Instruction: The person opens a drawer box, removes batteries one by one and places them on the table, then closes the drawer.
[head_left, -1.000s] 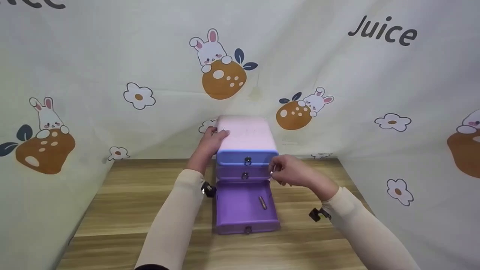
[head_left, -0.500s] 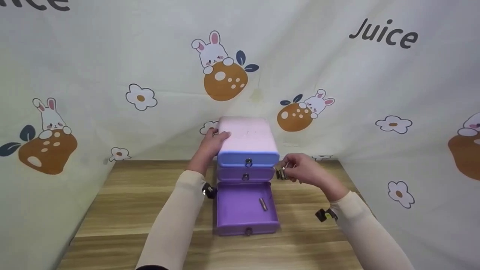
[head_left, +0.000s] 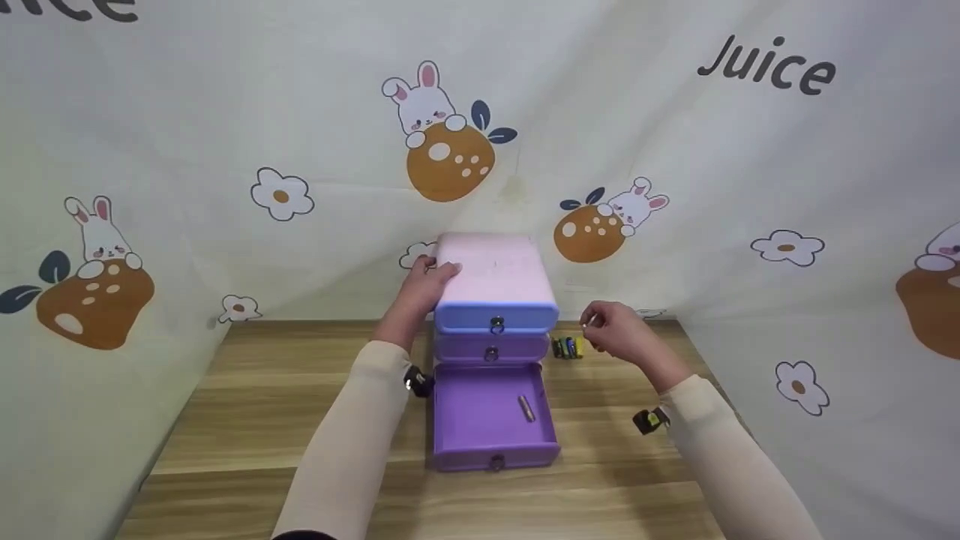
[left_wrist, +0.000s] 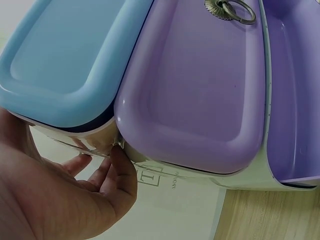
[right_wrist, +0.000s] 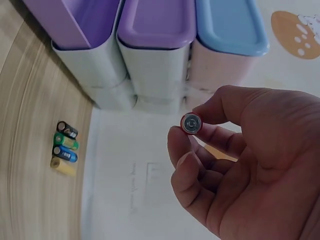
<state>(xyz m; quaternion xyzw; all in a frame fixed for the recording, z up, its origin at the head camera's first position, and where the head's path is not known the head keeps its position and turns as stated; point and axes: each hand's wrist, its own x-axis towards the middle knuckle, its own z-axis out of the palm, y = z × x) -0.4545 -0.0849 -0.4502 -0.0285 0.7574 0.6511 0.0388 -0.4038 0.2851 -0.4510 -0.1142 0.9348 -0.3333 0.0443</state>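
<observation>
A small drawer cabinet (head_left: 491, 270) with a pink top stands on the table. Its bottom purple drawer (head_left: 480, 409) is pulled out, and one brownish battery (head_left: 526, 409) lies inside at the right. My left hand (head_left: 426, 285) holds the cabinet's upper left side, thumb over the top edge; in the left wrist view the fingers (left_wrist: 122, 175) are curled against the side. Right of the cabinet, my right hand (head_left: 622, 331) is raised. Between thumb and fingertips it pinches a battery (right_wrist: 191, 123), its round end with a red rim facing the right wrist camera.
Several batteries (head_left: 568, 347), black, green, blue and yellow, lie in a row on the table beside the cabinet's right side. The blue drawer (head_left: 496, 318) and middle purple drawer (head_left: 491, 348) are closed. A printed cloth (head_left: 330, 112) hangs behind the wooden table (head_left: 300, 405).
My right hand has moved right and slightly up, away from the cabinet's side, uncovering the row of batteries on the table. The left hand stays in place.
</observation>
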